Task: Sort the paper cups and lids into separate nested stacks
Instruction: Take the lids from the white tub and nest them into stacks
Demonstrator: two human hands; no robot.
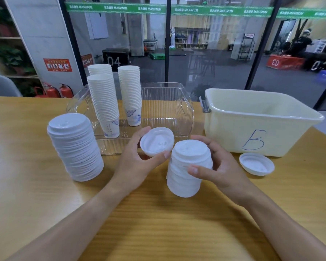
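While held, hands (177, 162) on lids (188, 166)

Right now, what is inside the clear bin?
Three nested stacks of paper cups stand at the left end of the clear bin; the rear stack is mostly hidden. The rest of its floor shows nothing.

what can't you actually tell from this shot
Head view only:
- Inside the cream bin: its front wall hides the bottom.
- Third cup stack: the stack in front hides all but its top.
- Lid counts in the tall lid stack and the held stack: rims too fine.
- Right hand fingers behind the held stack: hidden.
- Left hand palm: hidden behind its lid.
- Red wall notice: text too small.
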